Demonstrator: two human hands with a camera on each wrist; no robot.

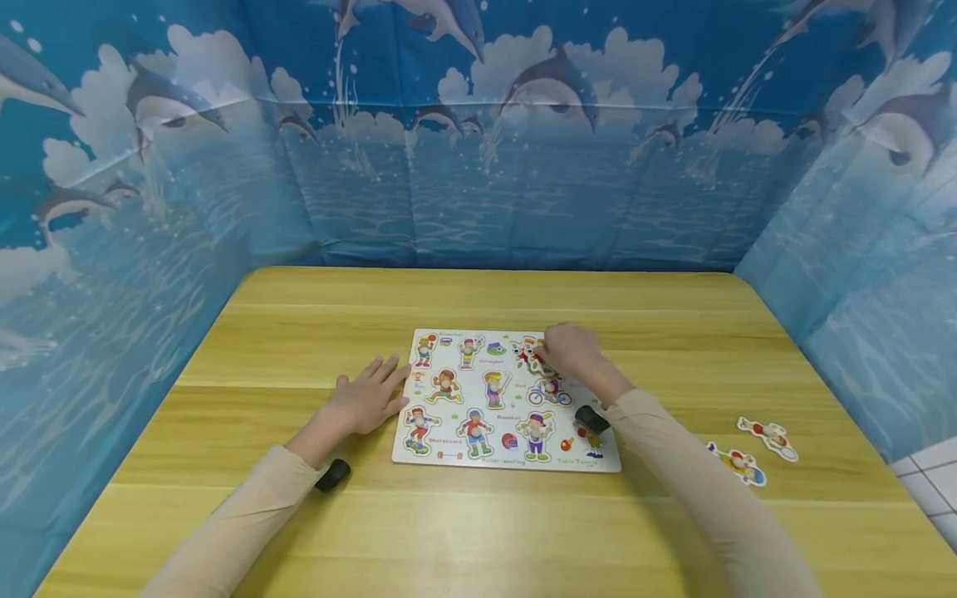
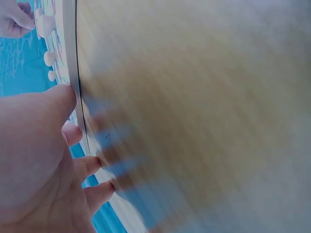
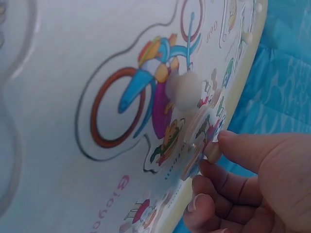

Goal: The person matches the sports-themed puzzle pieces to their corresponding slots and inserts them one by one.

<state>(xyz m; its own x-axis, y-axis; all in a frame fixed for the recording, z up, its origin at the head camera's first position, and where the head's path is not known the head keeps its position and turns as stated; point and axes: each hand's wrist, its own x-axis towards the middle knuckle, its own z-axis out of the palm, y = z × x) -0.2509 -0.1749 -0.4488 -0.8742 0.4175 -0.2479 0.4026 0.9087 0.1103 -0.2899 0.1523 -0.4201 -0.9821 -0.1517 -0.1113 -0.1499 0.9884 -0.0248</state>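
A white wooden puzzle board with sports figures lies on the table. My right hand is over its upper right part. In the right wrist view, the thumb and index finger of the right hand pinch the pale round knob of a puzzle piece; that piece appears tilted over the board. Just below it sits a cyclist piece in its outline. My left hand lies with fingers spread at the board's left edge, thumb touching that edge in the left wrist view.
Two loose puzzle pieces, one with a blue end and one mostly white and red, lie on the wooden table at the right. A blue dolphin-print curtain surrounds the table's back and sides.
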